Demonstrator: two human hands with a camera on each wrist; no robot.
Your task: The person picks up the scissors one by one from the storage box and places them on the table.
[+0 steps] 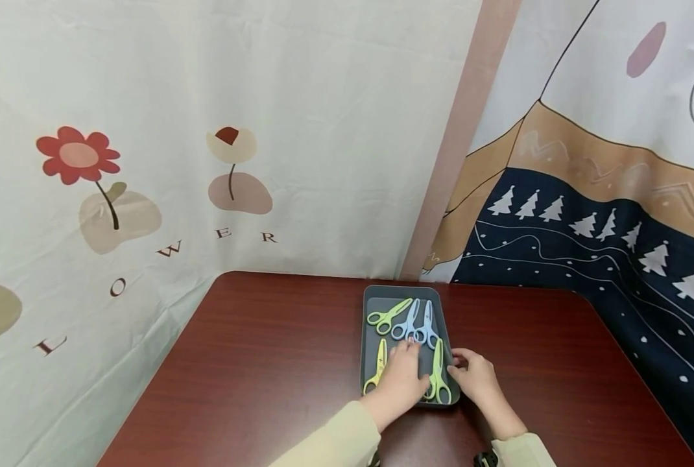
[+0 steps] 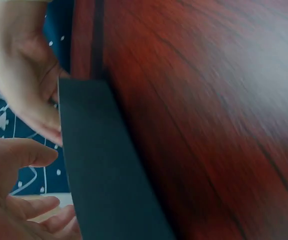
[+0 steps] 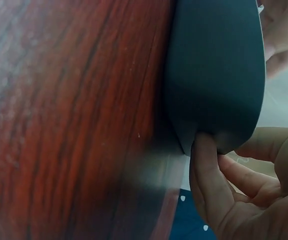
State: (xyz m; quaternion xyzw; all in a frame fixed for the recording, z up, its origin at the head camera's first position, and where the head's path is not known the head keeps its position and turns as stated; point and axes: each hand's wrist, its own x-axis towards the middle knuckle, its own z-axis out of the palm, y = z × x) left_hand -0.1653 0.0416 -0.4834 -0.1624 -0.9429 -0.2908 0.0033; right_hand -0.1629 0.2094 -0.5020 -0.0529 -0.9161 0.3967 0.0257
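A dark grey tray (image 1: 371, 293) holds several pairs of small scissors. My left hand (image 1: 401, 376) reaches over the tray's near half, fingertips by the handles of two pairs of blue scissors (image 1: 412, 312); the left wrist view shows thumb and fingers spread apart, and I see nothing held. Yellow scissors (image 1: 382, 355) lie left of that hand. To its right are green scissors (image 1: 438, 360), their handles near my left thumb. Another green pair (image 1: 395, 310) lies at the tray's far left. My right hand (image 1: 480, 381) grips the tray's right side, fingers against the outer wall, thumb at the rim.
The tray stands on a reddish-brown wooden table (image 1: 277, 350), close to its back edge. A printed curtain (image 1: 323, 130) hangs right behind the table, and its dark blue part (image 1: 557, 246) drops along the right side.
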